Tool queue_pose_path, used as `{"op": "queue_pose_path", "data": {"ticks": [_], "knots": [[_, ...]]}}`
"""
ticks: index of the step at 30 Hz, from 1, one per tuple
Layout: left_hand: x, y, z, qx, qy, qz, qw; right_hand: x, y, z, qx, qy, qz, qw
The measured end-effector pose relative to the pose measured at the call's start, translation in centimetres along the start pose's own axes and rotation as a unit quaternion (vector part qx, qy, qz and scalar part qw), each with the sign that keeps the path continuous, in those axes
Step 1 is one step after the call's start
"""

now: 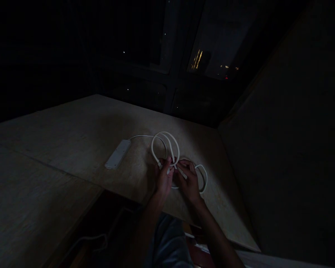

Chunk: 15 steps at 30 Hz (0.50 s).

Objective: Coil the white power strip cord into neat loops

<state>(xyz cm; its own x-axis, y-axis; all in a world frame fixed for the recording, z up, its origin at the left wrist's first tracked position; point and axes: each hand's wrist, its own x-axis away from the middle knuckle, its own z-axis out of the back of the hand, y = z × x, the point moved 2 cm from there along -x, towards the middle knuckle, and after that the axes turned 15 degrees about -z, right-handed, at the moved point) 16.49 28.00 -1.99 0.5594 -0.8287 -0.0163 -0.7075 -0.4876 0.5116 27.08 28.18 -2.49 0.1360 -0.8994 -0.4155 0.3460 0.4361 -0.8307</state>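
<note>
A white cable [179, 147] is bent into loops that rise above my fingers. My left hand [163, 180] is closed around the cable, thumb up, near the base of the loops. Close beside it, my right hand [190, 183] pinches another part of the same cable with bent fingers. A further loop of cable curves out to the right of my right hand. To the left lies a white power strip [118, 154], with a cord running from its far end toward the loops. Darkness hides the exact finger contacts.
The pale tabletop [72, 130] carries a seam on the left and has an open gap at its near side. A dark wall [281, 167] rises on the right. Behind the table is a dark window [212, 44] with small lights. Another thin pale cord [92, 237] hangs below.
</note>
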Motion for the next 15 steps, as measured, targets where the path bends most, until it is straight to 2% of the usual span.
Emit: {"op": "queue_pose_path", "data": {"ticks": [4, 7, 9, 12, 15], "knots": [[0.4, 0.6, -0.1, 0.041, 0.002, 0.002, 0.999, 1.3, -0.1, 0.5, 0.106, 0.039, 0.007, 0.994], [0.1, 1.3, -0.2, 0.065, 0.022, -0.003, 0.998, 2.4, 0.7, 1.2, 0.210, 0.124, -0.033, 0.969], [-0.4, 2.1, -0.4, 0.074, 0.035, -0.002, 0.997, 3.2, 1.4, 1.7, 0.248, 0.150, -0.071, 0.954], [-1.8, 3.7, -1.1, 0.093, 0.069, 0.007, 0.993, 4.3, 2.3, 2.6, 0.220, 0.141, -0.130, 0.956], [-3.9, 6.1, -2.0, 0.121, 0.129, 0.014, 0.984, 5.2, 2.7, 3.7, 0.112, 0.113, -0.189, 0.969]]}}
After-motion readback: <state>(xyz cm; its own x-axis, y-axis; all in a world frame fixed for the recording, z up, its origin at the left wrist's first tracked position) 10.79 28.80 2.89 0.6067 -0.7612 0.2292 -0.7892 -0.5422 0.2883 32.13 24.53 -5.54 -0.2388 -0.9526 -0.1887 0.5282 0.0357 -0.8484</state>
